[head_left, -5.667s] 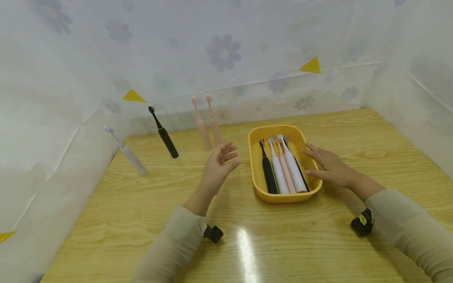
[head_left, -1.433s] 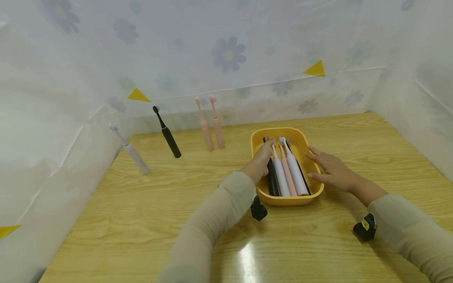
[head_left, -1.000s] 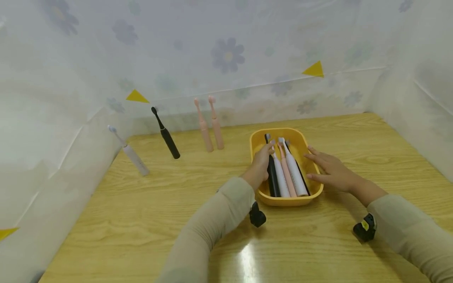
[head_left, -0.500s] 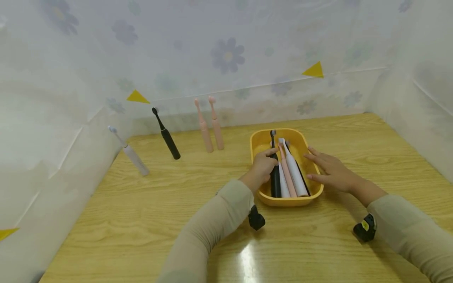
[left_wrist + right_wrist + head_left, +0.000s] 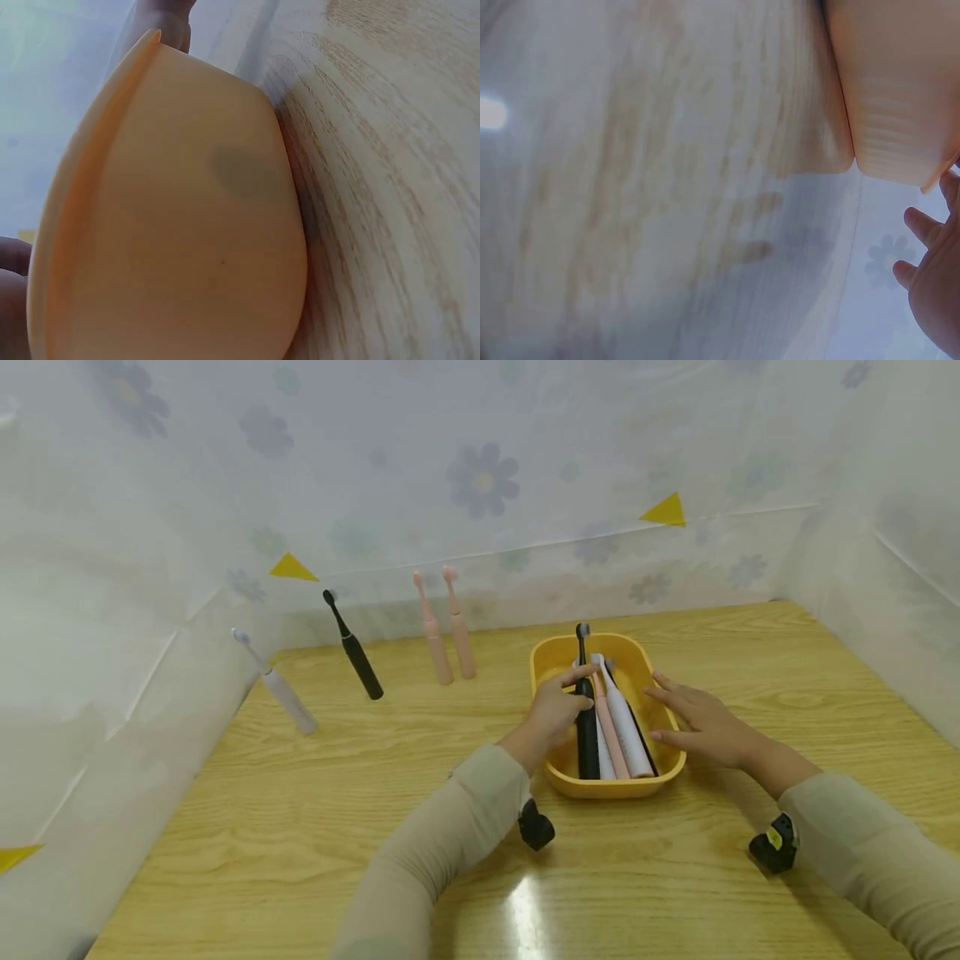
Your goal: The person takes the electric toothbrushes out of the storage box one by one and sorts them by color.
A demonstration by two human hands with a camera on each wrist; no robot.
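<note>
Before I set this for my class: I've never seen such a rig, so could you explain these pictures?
There is no robot here, just a person's bare hands. One view looks forward and down from the head; the other two, from the wrists, mostly show the yellow tray from outside and the wooden table. The left hand has a black toothbrush in its grip; whether its base is off the tray floor is hard to tell. The right hand is at the tray's rim. More toothbrushes lie inside. A pale toothbrush, another black one and two pink ones stand on the table.
</note>
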